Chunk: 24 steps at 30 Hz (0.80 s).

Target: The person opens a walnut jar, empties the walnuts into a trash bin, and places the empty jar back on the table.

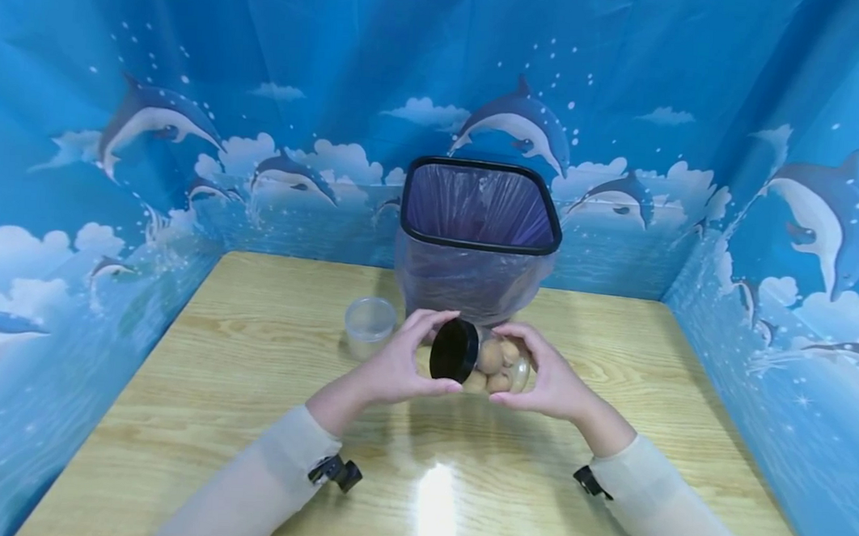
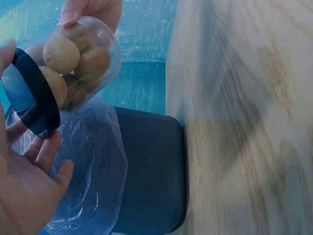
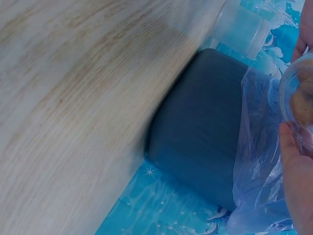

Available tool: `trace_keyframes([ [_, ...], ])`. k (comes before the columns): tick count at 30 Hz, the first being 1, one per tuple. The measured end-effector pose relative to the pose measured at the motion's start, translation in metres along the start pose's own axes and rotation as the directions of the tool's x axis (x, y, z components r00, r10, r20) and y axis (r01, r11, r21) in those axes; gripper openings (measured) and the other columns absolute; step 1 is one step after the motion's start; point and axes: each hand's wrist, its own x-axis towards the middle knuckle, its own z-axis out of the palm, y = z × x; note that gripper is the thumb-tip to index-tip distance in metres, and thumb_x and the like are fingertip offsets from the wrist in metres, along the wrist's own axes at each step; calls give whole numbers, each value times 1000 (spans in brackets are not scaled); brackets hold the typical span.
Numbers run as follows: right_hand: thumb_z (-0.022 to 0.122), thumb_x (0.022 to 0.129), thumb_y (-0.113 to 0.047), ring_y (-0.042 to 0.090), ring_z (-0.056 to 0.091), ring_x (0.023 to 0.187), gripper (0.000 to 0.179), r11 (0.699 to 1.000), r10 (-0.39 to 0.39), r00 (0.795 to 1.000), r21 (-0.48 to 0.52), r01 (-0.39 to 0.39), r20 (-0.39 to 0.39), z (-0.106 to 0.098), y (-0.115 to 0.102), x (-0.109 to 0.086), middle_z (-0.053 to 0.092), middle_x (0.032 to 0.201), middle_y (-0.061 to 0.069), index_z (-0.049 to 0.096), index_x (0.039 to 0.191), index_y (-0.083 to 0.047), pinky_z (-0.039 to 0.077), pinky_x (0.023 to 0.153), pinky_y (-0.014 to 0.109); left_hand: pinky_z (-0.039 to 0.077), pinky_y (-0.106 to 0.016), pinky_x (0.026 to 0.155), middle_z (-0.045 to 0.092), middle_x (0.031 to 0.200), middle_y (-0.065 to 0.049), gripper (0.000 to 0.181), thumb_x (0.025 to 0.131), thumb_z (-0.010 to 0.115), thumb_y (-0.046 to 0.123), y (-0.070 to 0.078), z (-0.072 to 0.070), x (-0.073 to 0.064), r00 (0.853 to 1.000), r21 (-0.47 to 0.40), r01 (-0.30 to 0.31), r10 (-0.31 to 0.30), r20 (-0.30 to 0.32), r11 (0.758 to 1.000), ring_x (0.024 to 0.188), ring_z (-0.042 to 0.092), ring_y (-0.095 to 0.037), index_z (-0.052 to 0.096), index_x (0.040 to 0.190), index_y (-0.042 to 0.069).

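A clear jar (image 1: 517, 373) lies on its side in the air, held between both hands above the table. Several round brown walnuts (image 1: 491, 356) show through its wall. My left hand (image 1: 400, 364) grips the black lid (image 1: 454, 351), thumb below and fingers above. Around the jar's base end curls my right hand (image 1: 551, 375). In the left wrist view the lid (image 2: 44, 105) sits against the jar's mouth. The right wrist view catches only the jar's base (image 3: 288, 93) at its edge, by the right hand (image 3: 298, 181).
Behind the hands stands a dark bin (image 1: 472, 282) with a black rim and a purple plastic liner. An open clear plastic tub (image 1: 368, 329) stands left of it on the wooden table (image 1: 249, 372). Blue dolphin-print curtains (image 1: 301, 67) enclose the back and sides.
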Motion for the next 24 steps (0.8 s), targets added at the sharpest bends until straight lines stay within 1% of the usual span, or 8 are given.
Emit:
trace_keyframes([
  [2, 91, 64, 5, 6, 51, 121, 88, 1000, -11, 1000, -7, 11, -1, 1, 12, -1, 52, 136, 21, 45, 139, 1, 38, 103, 17, 45, -41, 104, 45, 139, -6, 98, 73, 92, 32, 0, -2, -1, 999, 34, -22, 21, 28, 999, 121, 51, -22, 38, 154, 19],
  [4, 90, 63, 6, 5, 50, 122, 89, 1000, -16, 1000, -12, 16, 2, 2, 12, -1, 51, 136, 23, 44, 139, 4, 37, 104, 17, 46, -43, 102, 46, 139, -7, 102, 71, 93, 34, -1, -4, -1, 997, 72, -66, 63, 43, 995, 121, 51, -22, 36, 155, 22],
  [7, 91, 64, 4, 6, 49, 124, 90, 1000, -23, 1000, -9, 23, 13, 1, 13, -2, 52, 137, 19, 44, 141, 1, 36, 106, 17, 48, -42, 100, 48, 136, -8, 106, 69, 93, 38, -3, -6, 0, 989, 134, -144, 136, 64, 980, 120, 52, -22, 35, 156, 23],
  [10, 91, 66, 1, 9, 50, 125, 88, 999, -29, 999, 14, 29, 28, 0, 12, -2, 53, 138, 16, 45, 141, -3, 37, 106, 19, 49, -40, 95, 52, 131, -6, 106, 69, 91, 45, -3, -8, 2, 977, 237, -210, 196, 82, 948, 115, 54, -21, 35, 156, 23],
  [14, 90, 69, -1, 12, 52, 124, 84, 998, -45, 998, 50, 42, 43, 1, 12, -3, 53, 138, 11, 47, 141, -7, 39, 105, 21, 50, -32, 81, 57, 117, -3, 103, 69, 88, 53, -6, -10, 5, 958, 332, -288, 266, 111, 898, 95, 55, -16, 39, 152, 15],
  [16, 89, 70, -1, 12, 53, 123, 83, 997, -54, 997, 62, 51, 47, 2, 11, -3, 53, 138, 10, 47, 141, -7, 41, 103, 21, 49, -30, 76, 58, 112, -2, 101, 69, 87, 55, -7, -11, 6, 948, 348, -319, 294, 124, 881, 88, 53, -13, 41, 148, 12],
  [19, 88, 70, 1, 12, 54, 120, 82, 994, -59, 997, 96, 55, 47, 5, 9, -3, 53, 138, 10, 47, 141, -6, 44, 101, 21, 50, -30, 78, 61, 113, -2, 97, 70, 84, 57, -10, -12, 8, 937, 350, -349, 323, 131, 869, 90, 55, -12, 44, 144, 9],
  [24, 86, 68, 7, 12, 57, 117, 85, 986, -80, 996, 151, 74, 30, 11, 8, -3, 53, 136, 11, 44, 142, 1, 47, 98, 23, 52, -33, 82, 63, 117, -2, 92, 72, 78, 60, -12, -11, 10, 939, 348, -344, 320, 126, 872, 95, 59, -13, 44, 142, 9],
])
